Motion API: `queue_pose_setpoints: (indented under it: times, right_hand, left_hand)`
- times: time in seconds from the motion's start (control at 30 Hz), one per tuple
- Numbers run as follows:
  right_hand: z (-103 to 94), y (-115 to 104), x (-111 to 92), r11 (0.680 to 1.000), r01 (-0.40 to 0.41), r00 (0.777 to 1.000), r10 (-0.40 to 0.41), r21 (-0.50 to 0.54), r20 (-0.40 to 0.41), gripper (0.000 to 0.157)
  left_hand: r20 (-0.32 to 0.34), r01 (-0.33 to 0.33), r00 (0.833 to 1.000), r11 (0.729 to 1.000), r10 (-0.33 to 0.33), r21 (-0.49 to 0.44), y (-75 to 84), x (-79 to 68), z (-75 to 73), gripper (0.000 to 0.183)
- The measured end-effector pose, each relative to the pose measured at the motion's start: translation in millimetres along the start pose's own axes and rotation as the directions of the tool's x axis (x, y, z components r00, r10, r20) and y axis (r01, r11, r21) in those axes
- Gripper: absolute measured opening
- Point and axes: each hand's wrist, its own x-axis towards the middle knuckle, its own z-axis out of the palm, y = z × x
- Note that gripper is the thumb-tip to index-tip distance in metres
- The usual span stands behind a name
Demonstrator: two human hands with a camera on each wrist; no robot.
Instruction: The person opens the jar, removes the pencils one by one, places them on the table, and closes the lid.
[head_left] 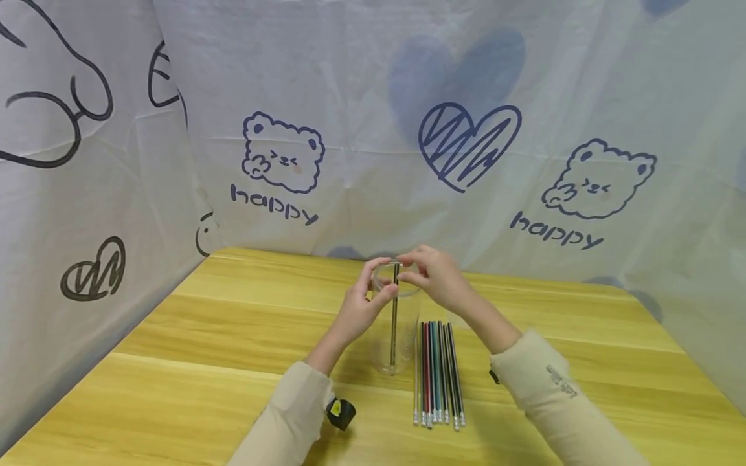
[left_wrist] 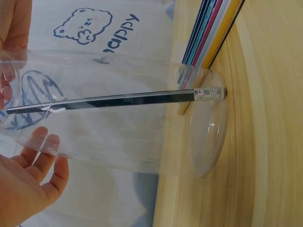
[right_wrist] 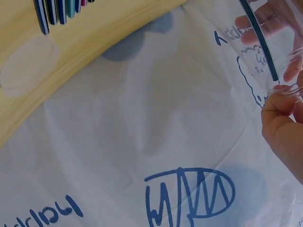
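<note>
A tall clear cylindrical container (head_left: 410, 323) stands upright on the table, with one dark pencil (head_left: 394, 323) inside it. In the left wrist view, the pencil's eraser end is down at the container's base and its other end reaches the rim. My left hand (head_left: 361, 307) grips the container near its top, thumb in front. My right hand (head_left: 437, 275) has its curled fingers at the far right of the rim, close to the pencil's upper end; in the right wrist view they appear to pinch the rim. That pencil end shows just clear of the fingertips there.
Several pencils (head_left: 438, 369) in black, red, teal and other colours lie side by side right of the container, erasers facing me. A white cloth (head_left: 361, 162) with drawn bears and hearts hangs behind the wooden table (head_left: 175, 388). A black strap piece (head_left: 340, 413) shows at my left cuff.
</note>
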Motion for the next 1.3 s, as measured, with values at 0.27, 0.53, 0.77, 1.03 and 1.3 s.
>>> queue_pose_setpoints:
  times: [0.27, 0.53, 0.77, 1.03, 1.3]
  right_hand:
    - [-5.5, -5.2, 2.6, 0.998, -0.039, 0.991, 0.046, -0.056, 0.129, 0.03]
    - [-5.1, -6.3, 4.3, 0.998, -0.023, 0.995, 0.029, -0.059, 0.095, 0.014]
    - [-4.3, -6.9, 4.2, 0.999, 0.011, 0.996, -0.006, -0.051, 0.086, 0.008]
    - [-0.3, -4.1, 1.9, 0.998, 0.046, 0.999, -0.045, -0.053, 0.006, 0.004]
    - [1.6, -0.9, -1.1, 0.997, 0.073, 0.994, -0.075, -0.025, -0.084, 0.007]
  left_hand:
    - [0.0, 0.004, 1.0, 1.0, -0.004, 0.006, 0.0, 0.2, 0.5, 0.046]
    - [-0.001, -0.012, 1.0, 1.0, 0.012, 0.003, -1.6, 0.8, 0.2, 0.053]
    - [-0.004, -0.009, 1.0, 1.0, 0.009, 0.014, -1.0, 0.2, 0.2, 0.049]
    - [-0.005, -0.007, 1.0, 1.0, 0.007, 0.01, 0.3, 0.5, -0.1, 0.046]
    - [-0.001, -0.02, 1.0, 1.0, 0.02, 0.013, -0.8, 0.2, -0.3, 0.049]
